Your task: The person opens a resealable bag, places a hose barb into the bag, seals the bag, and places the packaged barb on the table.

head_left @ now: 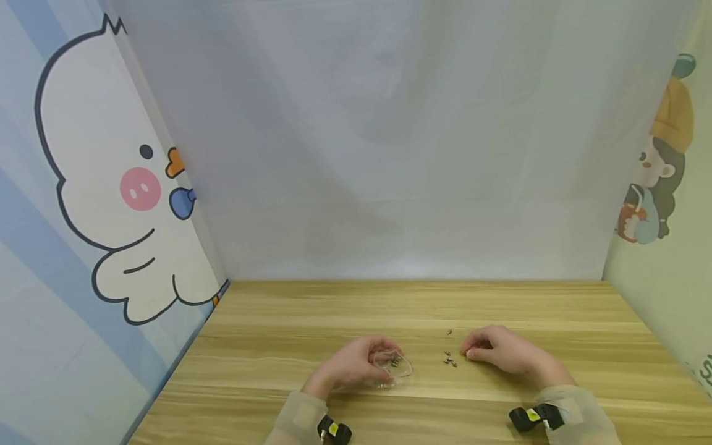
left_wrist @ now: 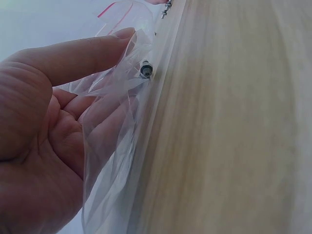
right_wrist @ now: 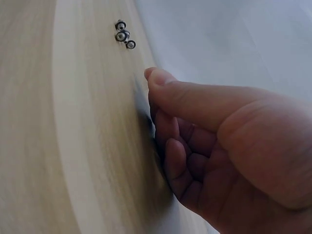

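Head | left grip pinching clear bag, lower centre | right grip, lower right: fingertips together, cannot tell if holding anything | metal fittings between | advice: pinch singly, bag mouth wide

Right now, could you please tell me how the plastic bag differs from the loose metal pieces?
The plastic bag is clear and thin, whereas the loose metal pieces are silvery with dark rings.
The bag is much larger than any one of the pieces.
The bag is held by the left hand, while the pieces lie on the table.
Both appear against the wooden tabletop in the head view.
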### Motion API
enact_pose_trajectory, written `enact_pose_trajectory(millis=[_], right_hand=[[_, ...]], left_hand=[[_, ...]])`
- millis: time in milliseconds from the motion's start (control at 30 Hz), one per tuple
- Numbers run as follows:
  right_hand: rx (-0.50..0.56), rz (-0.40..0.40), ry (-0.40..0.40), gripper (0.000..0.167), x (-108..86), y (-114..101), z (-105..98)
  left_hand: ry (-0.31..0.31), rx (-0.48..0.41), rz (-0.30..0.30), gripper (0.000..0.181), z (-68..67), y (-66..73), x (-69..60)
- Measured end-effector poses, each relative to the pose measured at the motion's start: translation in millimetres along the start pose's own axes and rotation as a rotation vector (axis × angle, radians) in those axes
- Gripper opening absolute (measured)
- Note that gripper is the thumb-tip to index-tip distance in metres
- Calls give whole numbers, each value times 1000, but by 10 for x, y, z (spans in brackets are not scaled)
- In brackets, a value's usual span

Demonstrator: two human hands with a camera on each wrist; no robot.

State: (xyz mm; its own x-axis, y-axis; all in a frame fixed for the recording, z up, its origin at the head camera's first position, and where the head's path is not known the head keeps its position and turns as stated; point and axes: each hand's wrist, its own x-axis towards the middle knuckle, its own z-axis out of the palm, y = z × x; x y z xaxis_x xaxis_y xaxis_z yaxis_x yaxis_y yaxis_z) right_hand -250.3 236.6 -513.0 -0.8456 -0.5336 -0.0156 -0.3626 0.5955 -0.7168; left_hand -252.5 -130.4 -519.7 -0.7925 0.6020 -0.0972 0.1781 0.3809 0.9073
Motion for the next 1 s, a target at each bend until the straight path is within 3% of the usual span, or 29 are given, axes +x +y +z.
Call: enact_pose_trajectory(millis=[600, 1000], right_hand=[[77, 49, -17, 11, -3, -14, -3], [77, 21, -21, 9, 9, 5, -1]], left_hand=[[8, 7, -3, 54, 2, -19, 4], [6, -11, -9, 56, 3, -21, 0]])
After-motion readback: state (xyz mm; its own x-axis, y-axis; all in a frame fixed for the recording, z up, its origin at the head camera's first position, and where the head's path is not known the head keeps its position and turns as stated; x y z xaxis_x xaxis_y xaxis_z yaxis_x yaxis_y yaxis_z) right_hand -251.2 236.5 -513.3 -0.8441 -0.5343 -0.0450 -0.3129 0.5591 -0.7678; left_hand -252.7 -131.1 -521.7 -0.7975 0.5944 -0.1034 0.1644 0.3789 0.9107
